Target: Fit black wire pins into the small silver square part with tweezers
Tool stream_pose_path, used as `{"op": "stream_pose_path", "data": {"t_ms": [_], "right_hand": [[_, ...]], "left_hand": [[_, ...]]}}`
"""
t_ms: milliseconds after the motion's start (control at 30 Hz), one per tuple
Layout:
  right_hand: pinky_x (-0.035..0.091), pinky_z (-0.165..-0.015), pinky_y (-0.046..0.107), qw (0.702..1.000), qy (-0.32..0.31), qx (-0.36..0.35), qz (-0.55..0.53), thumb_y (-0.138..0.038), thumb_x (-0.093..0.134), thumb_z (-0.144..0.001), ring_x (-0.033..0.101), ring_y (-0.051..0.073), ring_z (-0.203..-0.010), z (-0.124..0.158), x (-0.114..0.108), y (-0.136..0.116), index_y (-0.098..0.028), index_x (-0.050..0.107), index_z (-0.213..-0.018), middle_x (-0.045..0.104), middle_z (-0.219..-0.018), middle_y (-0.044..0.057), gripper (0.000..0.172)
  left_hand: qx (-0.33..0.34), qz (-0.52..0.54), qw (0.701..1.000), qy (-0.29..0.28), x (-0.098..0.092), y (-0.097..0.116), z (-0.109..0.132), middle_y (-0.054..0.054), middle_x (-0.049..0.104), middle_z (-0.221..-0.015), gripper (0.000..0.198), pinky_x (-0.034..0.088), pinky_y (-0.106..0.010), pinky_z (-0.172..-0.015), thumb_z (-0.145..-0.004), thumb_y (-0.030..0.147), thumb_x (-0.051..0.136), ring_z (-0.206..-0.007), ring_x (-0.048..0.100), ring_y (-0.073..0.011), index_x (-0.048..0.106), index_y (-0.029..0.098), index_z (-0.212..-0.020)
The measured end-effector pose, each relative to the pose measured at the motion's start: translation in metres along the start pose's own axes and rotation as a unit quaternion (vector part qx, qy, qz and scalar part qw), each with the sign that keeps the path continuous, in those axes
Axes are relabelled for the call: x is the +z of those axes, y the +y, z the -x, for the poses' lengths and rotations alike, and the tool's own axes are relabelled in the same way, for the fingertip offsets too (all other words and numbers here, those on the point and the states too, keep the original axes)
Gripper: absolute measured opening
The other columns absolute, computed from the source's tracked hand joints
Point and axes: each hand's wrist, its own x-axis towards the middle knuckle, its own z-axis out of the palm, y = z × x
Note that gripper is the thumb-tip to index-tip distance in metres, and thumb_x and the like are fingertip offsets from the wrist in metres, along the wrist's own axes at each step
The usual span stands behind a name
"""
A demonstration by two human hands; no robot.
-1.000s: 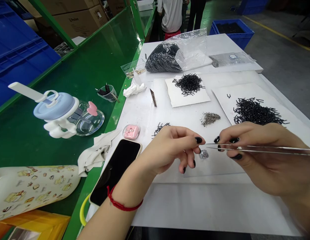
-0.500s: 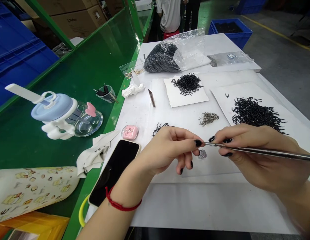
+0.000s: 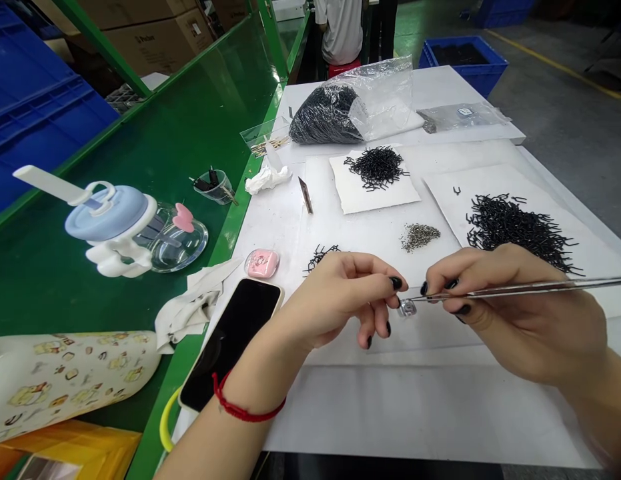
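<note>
My left hand pinches thumb and forefinger over the white table; what it holds is too small to make out. Just right of its fingertips a small silvery part lies on the table. My right hand grips long metal tweezers, their tips pointing left to the silvery part. Close behind the left hand lies a small cluster of black bent wire pieces. A little heap of tiny metal bits sits behind both hands.
Larger piles of black wire pieces lie on white sheets, a full plastic bag behind them. A phone, pink case, cloth, blue-lidded bottle and blade are to the left. A person stands at the far end.
The tweezers' tips came together, moved left toward my left fingertips, then dipped down to the silvery part. My left hand has stayed in place.
</note>
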Motion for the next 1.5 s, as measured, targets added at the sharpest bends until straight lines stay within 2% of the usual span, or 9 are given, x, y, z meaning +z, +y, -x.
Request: {"op": "stream_pose_path", "data": {"t_ms": [233,367,533,667,867,1067,1267,1500], "right_hand": [[0.053,-0.063,0.026,1.000,0.028,0.001,-0.009,-0.001,0.059,-0.081,0.065,0.012,-0.081,0.002,-0.001,-0.001,-0.022,0.057,-0.094,0.063,-0.082,0.001,0.025],[0.055,-0.066,0.026,1.000,0.027,0.011,-0.007,-0.004,0.060,-0.082,0.066,0.012,-0.082,0.002,0.000,0.000,-0.020,0.060,-0.092,0.064,-0.077,0.001,0.020],[0.055,-0.069,0.026,1.000,0.024,0.011,-0.007,-0.001,0.059,-0.081,0.066,0.011,-0.084,0.002,0.001,0.001,-0.021,0.060,-0.093,0.065,-0.082,0.001,0.023],[0.054,-0.068,0.024,1.000,0.022,0.018,0.005,-0.002,0.059,-0.081,0.065,0.009,-0.082,0.004,0.001,0.000,-0.020,0.061,-0.093,0.066,-0.089,0.002,0.022],[0.053,-0.063,0.023,0.999,0.037,0.009,0.025,-0.001,0.059,-0.080,0.064,0.007,-0.080,0.001,-0.002,-0.004,-0.021,0.059,-0.090,0.065,-0.086,-0.002,0.022],[0.055,-0.071,0.023,0.999,0.020,0.007,0.025,-0.001,0.059,-0.080,0.065,0.009,-0.086,0.000,0.000,-0.003,-0.021,0.058,-0.093,0.064,-0.086,-0.001,0.024],[0.056,-0.071,0.023,0.999,0.024,0.010,0.036,-0.002,0.058,-0.082,0.066,0.009,-0.085,0.002,0.001,-0.002,-0.020,0.059,-0.092,0.066,-0.087,0.000,0.021],[0.055,-0.074,0.020,0.994,0.062,0.006,0.088,-0.004,0.062,-0.081,0.067,0.010,-0.089,0.003,0.008,-0.011,-0.019,0.057,-0.095,0.065,-0.087,0.002,0.021]], "left_hand": [[0.012,-0.031,0.999,-0.017,-0.001,0.000,0.003,0.003,0.065,-0.061,0.011,0.043,-0.012,-0.028,-0.075,0.007,0.058,-0.038,0.057,-0.0062,0.069,0.011,-0.075],[0.010,-0.038,0.999,-0.021,0.000,0.002,0.003,0.005,0.063,-0.052,0.013,0.042,-0.010,-0.027,-0.075,0.004,0.056,-0.034,0.054,-0.0051,0.067,0.011,-0.073],[0.000,-0.056,0.998,-0.021,-0.001,0.002,0.003,0.006,0.061,-0.045,0.015,0.041,-0.010,-0.027,-0.075,0.004,0.055,-0.031,0.051,-0.0053,0.066,0.012,-0.071],[-0.008,-0.072,0.997,-0.011,-0.002,0.000,0.002,0.006,0.059,-0.042,0.015,0.039,-0.010,-0.027,-0.074,0.005,0.053,-0.028,0.047,-0.0046,0.065,0.013,-0.069],[-0.008,-0.082,0.997,-0.008,-0.003,-0.001,0.002,0.006,0.059,-0.042,0.014,0.038,-0.010,-0.028,-0.074,0.008,0.055,-0.029,0.048,-0.0047,0.065,0.015,-0.068],[-0.006,-0.081,0.997,-0.009,-0.002,-0.001,0.001,0.006,0.059,-0.042,0.015,0.039,-0.010,-0.028,-0.076,0.008,0.054,-0.028,0.047,-0.0045,0.065,0.015,-0.068],[-0.011,-0.084,0.996,-0.009,-0.003,-0.001,0.002,0.006,0.060,-0.042,0.014,0.037,-0.009,-0.029,-0.076,0.007,0.054,-0.028,0.047,-0.0040,0.065,0.014,-0.071],[-0.018,-0.086,0.996,-0.004,-0.002,-0.001,0.002,0.006,0.059,-0.041,0.015,0.035,-0.009,-0.027,-0.076,0.006,0.052,-0.026,0.045,-0.0038,0.064,0.014,-0.070]]}}
